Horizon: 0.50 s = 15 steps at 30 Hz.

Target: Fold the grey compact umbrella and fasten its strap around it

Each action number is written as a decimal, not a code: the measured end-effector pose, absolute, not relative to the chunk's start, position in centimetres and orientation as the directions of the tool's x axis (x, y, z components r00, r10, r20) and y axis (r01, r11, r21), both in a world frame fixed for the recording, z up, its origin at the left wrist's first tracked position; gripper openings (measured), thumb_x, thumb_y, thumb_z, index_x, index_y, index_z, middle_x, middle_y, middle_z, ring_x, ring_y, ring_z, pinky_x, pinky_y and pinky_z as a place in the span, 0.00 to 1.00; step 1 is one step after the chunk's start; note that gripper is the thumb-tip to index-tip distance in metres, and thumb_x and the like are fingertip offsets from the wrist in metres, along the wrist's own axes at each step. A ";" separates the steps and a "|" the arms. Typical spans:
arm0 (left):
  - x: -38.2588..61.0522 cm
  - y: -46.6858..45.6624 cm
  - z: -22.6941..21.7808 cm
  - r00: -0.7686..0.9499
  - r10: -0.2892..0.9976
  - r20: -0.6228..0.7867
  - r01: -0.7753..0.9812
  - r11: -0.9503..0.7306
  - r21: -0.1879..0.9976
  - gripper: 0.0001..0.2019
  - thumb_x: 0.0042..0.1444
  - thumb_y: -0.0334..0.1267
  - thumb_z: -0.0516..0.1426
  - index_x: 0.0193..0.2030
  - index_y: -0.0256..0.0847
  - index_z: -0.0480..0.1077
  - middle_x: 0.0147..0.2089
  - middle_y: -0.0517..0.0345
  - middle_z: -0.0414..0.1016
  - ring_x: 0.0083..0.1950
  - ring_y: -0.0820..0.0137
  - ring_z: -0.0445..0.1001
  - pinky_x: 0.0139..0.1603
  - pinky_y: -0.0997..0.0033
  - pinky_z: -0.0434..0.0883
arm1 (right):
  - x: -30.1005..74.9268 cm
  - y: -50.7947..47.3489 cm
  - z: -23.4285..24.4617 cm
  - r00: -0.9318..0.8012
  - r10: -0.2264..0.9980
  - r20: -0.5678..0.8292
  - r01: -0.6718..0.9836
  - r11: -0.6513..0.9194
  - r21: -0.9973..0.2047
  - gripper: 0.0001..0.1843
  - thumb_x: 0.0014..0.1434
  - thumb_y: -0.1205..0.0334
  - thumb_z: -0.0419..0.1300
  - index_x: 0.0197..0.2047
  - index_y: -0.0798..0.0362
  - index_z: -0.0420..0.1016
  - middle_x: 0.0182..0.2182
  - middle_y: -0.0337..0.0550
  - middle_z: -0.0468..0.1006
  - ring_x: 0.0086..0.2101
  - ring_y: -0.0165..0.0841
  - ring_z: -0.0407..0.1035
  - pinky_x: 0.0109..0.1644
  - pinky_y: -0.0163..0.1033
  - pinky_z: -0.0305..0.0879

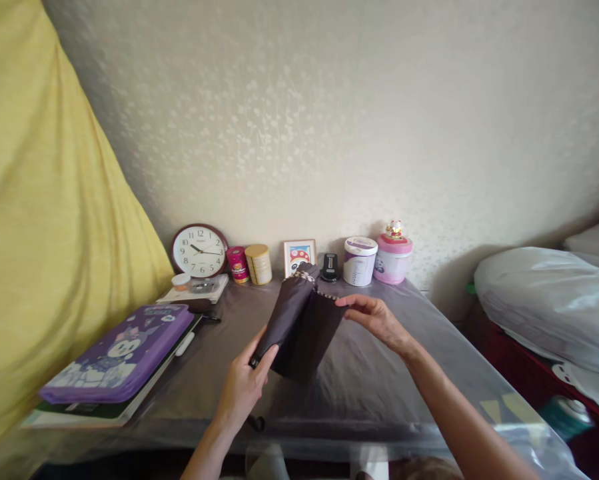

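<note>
A dark folding umbrella [290, 313] is tilted above the table, its far end up and to the right. My left hand [253, 365] is wrapped round its near end, where a bit of black handle shows. One loose fold of the dark canopy, edged with a checked trim, hangs out to the right of the rolled part. The fingertips of my right hand [374, 319] pinch the corner of that fold. Below my left hand a small black strap loop [256, 423] hangs down.
On the left lie a purple cartoon case [124, 353] on books and a pen. Along the wall stand a round clock [200, 251], tins, a picture frame [300, 257], a black stapler-like object [330, 267] and two tubs. White plastic bags [544, 307] sit right of the table.
</note>
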<state>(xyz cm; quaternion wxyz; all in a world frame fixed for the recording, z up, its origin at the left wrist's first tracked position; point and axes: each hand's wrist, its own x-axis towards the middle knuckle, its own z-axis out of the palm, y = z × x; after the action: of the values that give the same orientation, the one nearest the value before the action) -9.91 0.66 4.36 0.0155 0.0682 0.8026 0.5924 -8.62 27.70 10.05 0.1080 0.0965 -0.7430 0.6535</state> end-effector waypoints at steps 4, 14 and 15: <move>-9.8 1.0 3.3 -0.976 0.190 0.105 0.166 0.344 0.924 0.32 0.56 0.55 0.49 0.62 0.38 0.59 0.13 0.68 0.62 0.13 0.75 0.60 0.14 0.79 0.60 | -9.2 26.4 10.6 -0.898 0.096 0.429 -0.400 0.229 -0.887 0.10 0.51 0.58 0.61 0.37 0.52 0.76 0.30 0.39 0.78 0.30 0.31 0.72 0.41 0.39 0.69; -8.3 2.2 2.8 -0.881 0.411 0.234 0.398 0.379 0.836 0.23 0.62 0.46 0.40 0.49 0.40 0.72 0.41 0.50 0.79 0.40 0.63 0.77 0.37 0.72 0.71 | -10.7 25.8 9.7 -0.885 0.178 0.431 -0.205 0.682 -0.702 0.08 0.54 0.61 0.55 0.35 0.50 0.74 0.25 0.37 0.78 0.24 0.30 0.72 0.30 0.33 0.65; -8.2 2.2 2.9 -0.878 0.411 0.246 0.408 0.373 0.833 0.23 0.63 0.46 0.40 0.47 0.39 0.73 0.40 0.51 0.80 0.40 0.63 0.77 0.38 0.72 0.70 | -10.6 25.8 9.7 -0.879 0.182 0.442 -0.174 0.740 -0.650 0.08 0.55 0.61 0.55 0.35 0.49 0.75 0.25 0.37 0.78 0.25 0.30 0.72 0.30 0.33 0.64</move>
<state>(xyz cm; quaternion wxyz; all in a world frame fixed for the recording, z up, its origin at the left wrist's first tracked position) -8.20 2.22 2.90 0.0015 0.2474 0.8285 0.5024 -10.65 25.76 9.72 0.2463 -0.0022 -0.8995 0.3608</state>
